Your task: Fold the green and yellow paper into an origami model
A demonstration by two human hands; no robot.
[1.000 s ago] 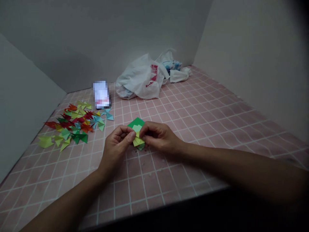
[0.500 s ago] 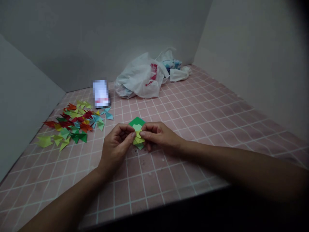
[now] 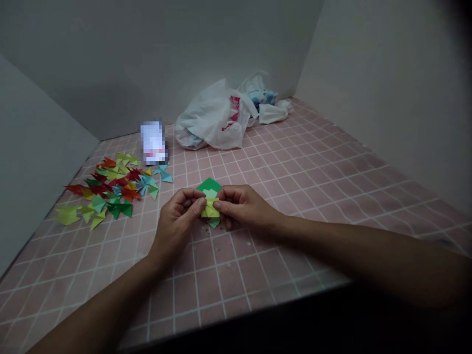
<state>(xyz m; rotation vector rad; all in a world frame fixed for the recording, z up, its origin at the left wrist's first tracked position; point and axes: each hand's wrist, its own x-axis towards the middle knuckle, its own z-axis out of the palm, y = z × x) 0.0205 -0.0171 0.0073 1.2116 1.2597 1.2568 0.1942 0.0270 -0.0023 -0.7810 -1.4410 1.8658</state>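
A small piece of folded yellow paper (image 3: 210,208) is held between my two hands, its creases facing me. My left hand (image 3: 181,210) pinches its left edge between thumb and fingers. On the opposite edge, the thumb and fingers of my right hand (image 3: 243,205) grip it too. Just behind and below the yellow piece lie green paper sheets (image 3: 209,184), dark green at the back with lighter green in front; my fingers and the yellow paper cover part of them.
Several folded paper pieces (image 3: 114,189) in red, orange, yellow, green and blue lie spread at the left. Behind them a phone (image 3: 154,142) with a lit, blurred screen leans upright. A white plastic bag (image 3: 214,118) and a blue-patterned packet (image 3: 266,96) sit by the back wall on the pink checked tablecloth (image 3: 313,162).
The yellow paper has gone from a pointed, angled shape to a flatter rectangle between my fingers. My hands have barely moved.
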